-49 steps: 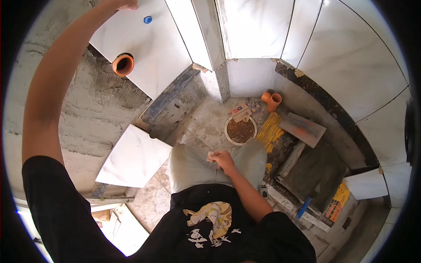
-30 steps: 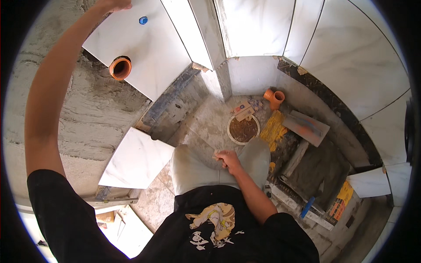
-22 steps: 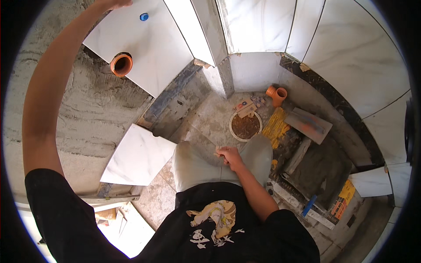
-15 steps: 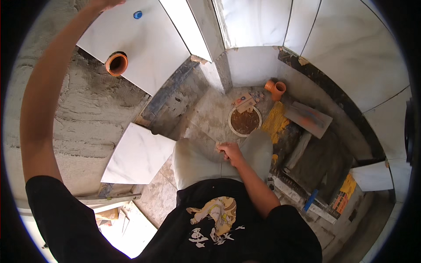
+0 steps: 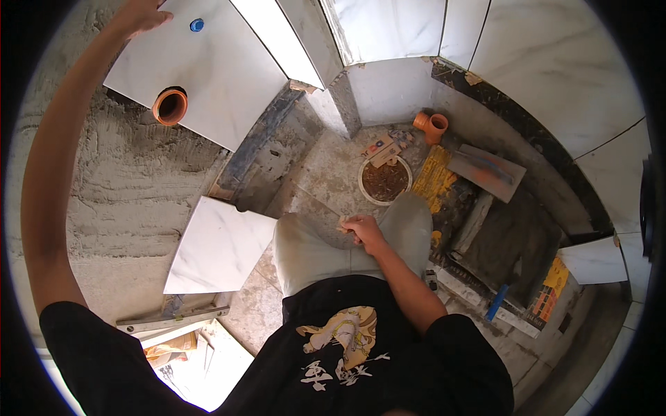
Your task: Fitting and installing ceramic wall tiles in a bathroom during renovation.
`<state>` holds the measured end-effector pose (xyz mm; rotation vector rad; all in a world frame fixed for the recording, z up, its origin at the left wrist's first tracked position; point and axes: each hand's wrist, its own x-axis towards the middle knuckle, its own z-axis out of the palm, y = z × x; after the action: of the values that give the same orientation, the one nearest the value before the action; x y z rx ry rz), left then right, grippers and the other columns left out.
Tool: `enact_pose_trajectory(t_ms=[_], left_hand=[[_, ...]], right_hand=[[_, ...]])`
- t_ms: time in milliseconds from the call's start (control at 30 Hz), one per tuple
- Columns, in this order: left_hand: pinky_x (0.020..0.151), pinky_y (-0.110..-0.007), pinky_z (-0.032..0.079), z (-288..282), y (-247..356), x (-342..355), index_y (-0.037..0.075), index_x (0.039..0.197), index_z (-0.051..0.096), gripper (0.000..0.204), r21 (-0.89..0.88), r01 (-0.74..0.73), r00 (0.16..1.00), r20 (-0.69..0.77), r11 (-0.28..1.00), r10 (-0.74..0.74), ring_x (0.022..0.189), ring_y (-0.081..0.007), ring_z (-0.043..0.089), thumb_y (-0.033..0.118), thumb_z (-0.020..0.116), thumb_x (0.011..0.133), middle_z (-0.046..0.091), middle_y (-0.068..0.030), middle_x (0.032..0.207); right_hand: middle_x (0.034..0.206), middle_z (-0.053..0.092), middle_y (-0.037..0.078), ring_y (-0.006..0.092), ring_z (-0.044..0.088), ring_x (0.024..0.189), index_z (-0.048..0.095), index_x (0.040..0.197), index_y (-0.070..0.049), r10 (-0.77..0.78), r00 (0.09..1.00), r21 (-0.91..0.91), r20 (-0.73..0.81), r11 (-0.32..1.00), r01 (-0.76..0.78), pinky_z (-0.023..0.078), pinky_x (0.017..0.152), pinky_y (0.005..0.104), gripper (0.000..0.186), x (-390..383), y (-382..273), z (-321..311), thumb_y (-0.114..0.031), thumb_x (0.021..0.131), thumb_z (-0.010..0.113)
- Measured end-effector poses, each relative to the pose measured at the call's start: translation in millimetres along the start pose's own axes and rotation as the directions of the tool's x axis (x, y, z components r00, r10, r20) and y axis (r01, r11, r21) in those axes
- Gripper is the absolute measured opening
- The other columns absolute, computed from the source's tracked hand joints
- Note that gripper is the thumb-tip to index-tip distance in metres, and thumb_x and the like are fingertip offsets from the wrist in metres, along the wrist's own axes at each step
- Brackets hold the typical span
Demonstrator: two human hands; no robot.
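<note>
My left hand (image 5: 142, 16) reaches up at the far left and lies against the left edge of a white marbled wall tile (image 5: 215, 59), its visible fingers stretched out. An orange pipe end (image 5: 170, 107) sticks out at that tile's lower edge, and a blue plug (image 5: 197, 26) sits higher up on it. My right hand (image 5: 365, 232) is closed over my lap, pinching a small beige scrap (image 5: 343, 222), perhaps cardboard. Below the wall tile, a loose-looking white marbled tile (image 5: 218, 246) with a notched upper edge stands by the mortar-covered wall (image 5: 132, 187).
Ahead on the floor are a round white-rimmed container (image 5: 385, 182) with brown bits, torn cardboard (image 5: 381, 149) and an orange pipe fitting (image 5: 433, 127). To the right, a flat trowel (image 5: 487, 172) rests by a dark mortar tray (image 5: 513, 246) and a blue-handled tool (image 5: 497, 302). A level (image 5: 173, 320) lies lower left.
The view has shifted slightly. My left hand shows more fully at the tile's edge, having been mostly cut off by the frame's top. My right hand keeps its pinch on the scrap.
</note>
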<state>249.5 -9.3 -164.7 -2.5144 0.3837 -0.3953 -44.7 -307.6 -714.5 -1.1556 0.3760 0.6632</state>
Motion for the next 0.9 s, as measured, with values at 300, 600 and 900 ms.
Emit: enact_pose_trajectory(t_ms=[300,600,900], left_hand=[[0.063,-0.041,0.042,18,-19,-3,-0.003,0.076,0.056,0.030,-0.199,-0.023,0.996,-0.091,0.980,0.004,0.067,-0.0280,0.056,0.024,0.067,0.081,0.057,-0.0160,0.072],[0.060,-0.042,0.042,-12,27,-14,-0.002,0.076,0.063,0.027,-0.057,0.267,0.962,-0.039,0.962,-0.270,0.066,-0.0229,0.058,0.023,0.073,0.074,0.066,-0.0167,0.076],[0.068,-0.041,0.047,-4,6,-11,0.002,0.091,0.066,0.028,-0.083,0.122,0.991,-0.052,0.989,-0.126,0.077,-0.0260,0.064,0.029,0.067,0.083,0.067,-0.0148,0.082]], right_hand=[[0.067,0.064,0.008,0.0121,0.046,0.039,0.065,0.076,0.001,0.021,1.000,-0.023,-0.002,1.000,-0.021,0.033,0.036,0.0280,0.018,7,10,-2,-0.016,0.079,0.072],[0.070,0.064,0.008,0.0118,0.047,0.041,0.066,0.079,0.001,0.019,1.000,-0.019,-0.024,1.000,-0.020,0.036,0.037,0.0274,0.019,5,5,-5,-0.017,0.078,0.074],[0.070,0.064,0.009,0.0111,0.046,0.041,0.065,0.080,0.001,0.076,0.997,0.011,0.013,0.997,-0.076,0.034,0.037,0.0268,0.018,5,5,-4,-0.015,0.078,0.073]])
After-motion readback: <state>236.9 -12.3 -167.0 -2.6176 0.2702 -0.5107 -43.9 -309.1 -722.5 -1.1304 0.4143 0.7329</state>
